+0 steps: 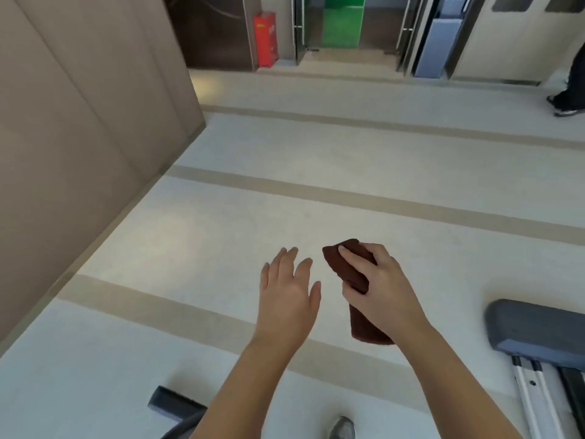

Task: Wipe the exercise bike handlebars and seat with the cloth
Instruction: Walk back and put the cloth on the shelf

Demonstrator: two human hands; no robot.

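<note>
- Head camera, looking down: a dark brown cloth (pixel 351 274), folded into a thick strip, sits in the right hand (pixel 380 289), whose fingers and thumb curl round its middle while the lower end hangs free below the wrist
- The left hand (pixel 288 293) hovers just beside it, fingers straight and spread, holding nothing and not touching the cloth
- Both hands are over pale floor (pixel 221 217) with tan stripes; no handlebar or seat can be made out for certain, so the wiping appears not yet begun
- A dark grey padded part (pixel 535 327) on pale rails lies low at the right, and a dark grey end piece (pixel 172 403) shows at the bottom left; whether either belongs to the bike cannot be told
- Risk: the loose tail could slip from the one-handed hold, or the fold come undone on the reach to the machine, leaving a bunched cloth that skips patches
- Risk: the person's shoe (pixel 342 427) stands between the two grey parts, so a turn with eyes on the cloth could catch a foot on either
- Another person's leg (pixel 569 90) is well apart at the far right; a collision looks unlikely
</note>
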